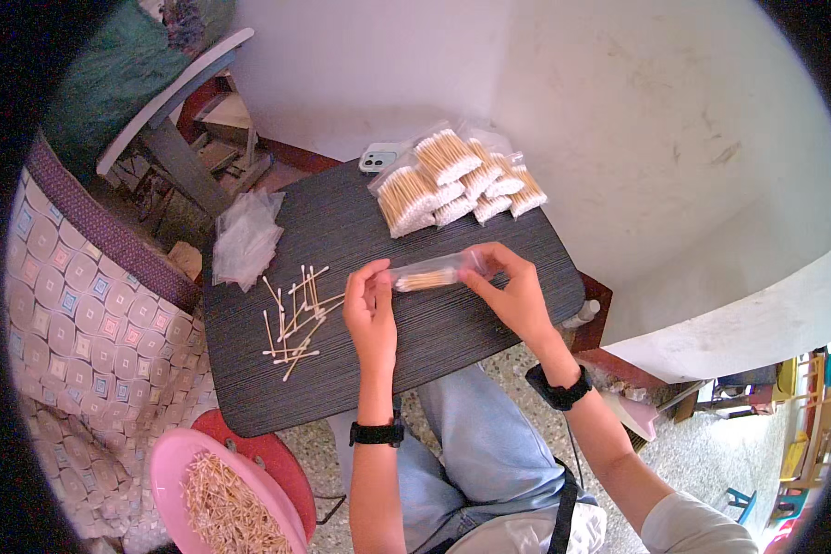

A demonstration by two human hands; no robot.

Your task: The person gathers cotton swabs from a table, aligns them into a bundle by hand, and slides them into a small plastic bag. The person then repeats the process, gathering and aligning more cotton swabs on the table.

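Between my two hands, above the dark table (415, 342), a clear plastic bag (448, 262) with a small bundle of cotton swabs (425, 280) inside is stretched sideways. My left hand (371, 305) pinches the bag's left end. At the other end, my right hand (512, 288) grips it between thumb and fingers. Loose cotton swabs (295, 319) lie scattered on the tabletop to the left of my left hand. Beyond my hands, several filled bags of cotton swabs (448, 157) are piled at the table's far side.
Flat empty plastic bags (247, 240) lie at the table's left edge. A phone (379, 157) rests by the far edge. A pink basin (171, 485) full of cotton swabs stands on a red stool (286, 466) at lower left. White walls (637, 138) rise behind the table.
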